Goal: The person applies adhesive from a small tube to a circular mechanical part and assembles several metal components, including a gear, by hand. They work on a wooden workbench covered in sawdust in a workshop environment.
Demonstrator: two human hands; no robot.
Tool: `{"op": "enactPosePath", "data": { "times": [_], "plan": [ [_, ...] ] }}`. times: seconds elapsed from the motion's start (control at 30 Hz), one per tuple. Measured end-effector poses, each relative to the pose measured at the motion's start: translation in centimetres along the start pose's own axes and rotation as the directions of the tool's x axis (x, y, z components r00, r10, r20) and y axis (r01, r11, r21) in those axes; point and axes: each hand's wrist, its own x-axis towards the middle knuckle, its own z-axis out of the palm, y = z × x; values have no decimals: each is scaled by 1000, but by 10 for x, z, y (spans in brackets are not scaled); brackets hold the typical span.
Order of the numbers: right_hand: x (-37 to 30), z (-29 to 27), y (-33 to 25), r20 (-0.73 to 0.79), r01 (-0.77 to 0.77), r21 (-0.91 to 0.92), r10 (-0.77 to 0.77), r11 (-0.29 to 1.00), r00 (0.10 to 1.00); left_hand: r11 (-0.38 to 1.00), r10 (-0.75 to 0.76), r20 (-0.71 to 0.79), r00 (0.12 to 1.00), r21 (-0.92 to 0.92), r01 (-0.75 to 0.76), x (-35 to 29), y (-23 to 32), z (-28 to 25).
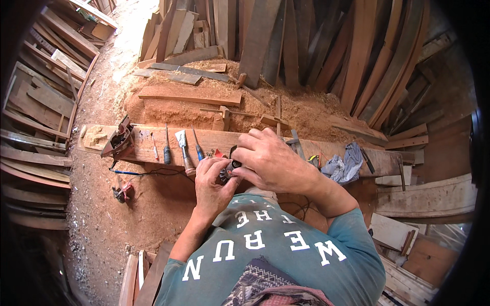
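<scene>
Close together in front of my chest, both hands grip a small dark machine part with a ribbed side point(224, 176); its exact kind is mostly hidden by my fingers. My left hand point(212, 178) pinches it from the left with thumb and fingertips. From above and the right, my right hand point(270, 160) closes over its upper end. Just beyond my left hand, on a long wooden beam point(316, 145), lie a wide chisel point(184, 150), a blue-handled screwdriver point(198, 148) and another screwdriver point(167, 148). A small red piece point(219, 153) shows beside my fingers.
An opened reddish power tool point(120, 138) sits at the beam's left end. A grey cloth point(344, 164) and a tape measure point(313, 160) lie to the right. A red-and-black part point(122, 192) rests on the ground. Tall planks point(293, 46) lean behind sawdust.
</scene>
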Motion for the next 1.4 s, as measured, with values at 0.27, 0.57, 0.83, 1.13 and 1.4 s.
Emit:
{"op": "enactPosePath", "data": {
  "times": [0.27,0.57,0.83,1.13,1.4],
  "plan": [
    [4,-4,-3,58,-25,-36,27,999,998,1000,10,14,1000,12,-11,-1,-3,-1],
    [8,-8,-5,145,-57,-42,62,998,988,1000,2,20,1000,24,-3,-3,-2,0],
    [9,-1,0,112,7,1,-7,1000,994,1000,-3,9,1000,10,3,-5,-8,3],
    [14,-3,-8,102,-26,-59,32,998,994,1000,-9,28,1000,15,8,-2,-12,1],
    [15,6,-5,92,-16,-67,22,998,996,1000,-5,23,1000,15,5,-3,-17,0]
  ]
}}
